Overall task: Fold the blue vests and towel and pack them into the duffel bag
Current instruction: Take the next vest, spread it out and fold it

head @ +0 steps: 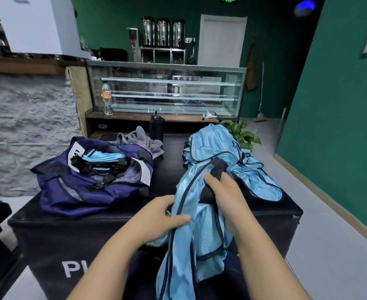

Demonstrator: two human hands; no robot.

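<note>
Both hands hold one blue vest (184, 213): left hand (163, 215) pinching, right hand (223, 191) apparently gripping. Light, limp, slippery mesh; best held along its dark binding.

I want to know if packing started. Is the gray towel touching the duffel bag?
Touching. The head view shows the gray towel bunched against the far side of the duffel bag, its edge overlapping the bag's rim with no table visible between them.

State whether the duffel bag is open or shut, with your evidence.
Open: the duffel bag gapes at the top, with folded blue vests visible inside.
</note>
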